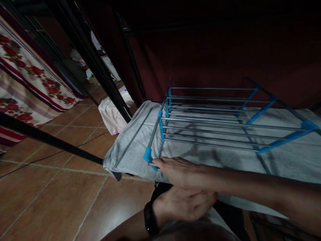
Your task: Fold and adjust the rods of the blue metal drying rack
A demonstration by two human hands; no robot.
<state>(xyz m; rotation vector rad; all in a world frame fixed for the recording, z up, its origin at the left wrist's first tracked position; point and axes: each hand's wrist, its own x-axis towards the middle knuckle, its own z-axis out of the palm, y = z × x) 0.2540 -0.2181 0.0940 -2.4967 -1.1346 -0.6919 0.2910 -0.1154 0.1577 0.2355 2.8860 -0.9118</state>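
Grey cloth [136, 164] spreads beneath everything at hand. Nearest, the left hand [187, 202], wearing a black wristband [150, 219], looks partly curled; whether it holds anything is hidden. Just beyond, the right hand [179, 170] touches the drying rack's tube [153, 164], grip unclear. Farther, the blue-jointed drying rack [213, 125] stands before a maroon backdrop [208, 60].

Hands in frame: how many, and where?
2. The bare right hand is at the near left corner of the blue-and-grey metal rack; the bare left hand, black wristband on, is just below it in the picture. No others show.
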